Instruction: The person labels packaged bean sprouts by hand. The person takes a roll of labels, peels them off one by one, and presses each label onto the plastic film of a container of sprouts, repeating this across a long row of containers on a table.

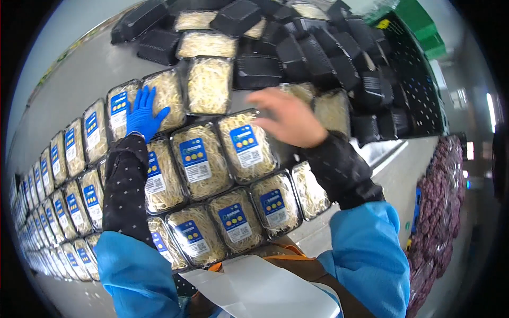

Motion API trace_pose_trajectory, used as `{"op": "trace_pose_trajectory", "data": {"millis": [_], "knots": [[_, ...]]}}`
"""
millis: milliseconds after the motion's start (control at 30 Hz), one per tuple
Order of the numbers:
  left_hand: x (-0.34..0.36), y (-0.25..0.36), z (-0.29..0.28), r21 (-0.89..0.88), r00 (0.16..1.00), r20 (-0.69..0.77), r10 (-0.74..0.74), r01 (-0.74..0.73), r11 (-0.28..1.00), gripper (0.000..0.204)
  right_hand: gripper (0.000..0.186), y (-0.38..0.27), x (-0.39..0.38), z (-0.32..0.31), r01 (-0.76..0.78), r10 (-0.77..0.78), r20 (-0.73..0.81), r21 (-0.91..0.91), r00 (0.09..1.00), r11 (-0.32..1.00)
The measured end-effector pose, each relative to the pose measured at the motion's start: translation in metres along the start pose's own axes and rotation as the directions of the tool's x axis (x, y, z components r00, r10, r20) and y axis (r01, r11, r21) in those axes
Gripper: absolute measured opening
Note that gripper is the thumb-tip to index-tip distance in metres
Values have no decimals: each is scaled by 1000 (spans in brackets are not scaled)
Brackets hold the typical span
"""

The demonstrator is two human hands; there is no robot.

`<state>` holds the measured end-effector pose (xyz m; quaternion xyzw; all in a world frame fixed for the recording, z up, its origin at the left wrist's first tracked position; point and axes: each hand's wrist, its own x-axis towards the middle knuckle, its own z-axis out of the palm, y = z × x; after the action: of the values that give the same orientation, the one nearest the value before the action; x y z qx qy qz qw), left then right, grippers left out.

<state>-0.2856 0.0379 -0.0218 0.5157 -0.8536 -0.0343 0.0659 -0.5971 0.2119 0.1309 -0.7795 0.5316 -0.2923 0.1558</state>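
My left hand (144,114), in a blue glove, lies with spread fingers across two film-covered trays of bean sprouts, one a labelled tray (119,108) and the other an unlabelled tray (168,94). Bare and slightly blurred, my right hand (291,116) hovers just right of another unlabelled sprout tray (209,87), thumb and fingers apart with nothing seen between them. Below it sits a labelled tray (247,146), its sticker blue and white. Nearer me, several more labelled trays (237,220) stand in a row, with an unlabelled tray (310,191) at the right end.
Rows of labelled trays (77,148) stretch away left along the grey table (79,85). Upturned black trays (260,71) are heaped at the back, spilling from a dark perforated crate (421,90). White sheets (265,286) hang before my waist. Net sacks of purplish produce (437,222) stand right.
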Motion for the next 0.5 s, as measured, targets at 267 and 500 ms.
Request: {"op": "trace_pose_trajectory", "data": {"millis": [267,500], "knots": [[-29,219,-34,-607,903,-230,362,-424,672,64,88,71,-151,-74,-815,633,-520,-282,573,506],[-49,376,46,-714,932,356,-74,322,621,77,57,99,-208,-97,-216,744,163,976,648,-25]]}}
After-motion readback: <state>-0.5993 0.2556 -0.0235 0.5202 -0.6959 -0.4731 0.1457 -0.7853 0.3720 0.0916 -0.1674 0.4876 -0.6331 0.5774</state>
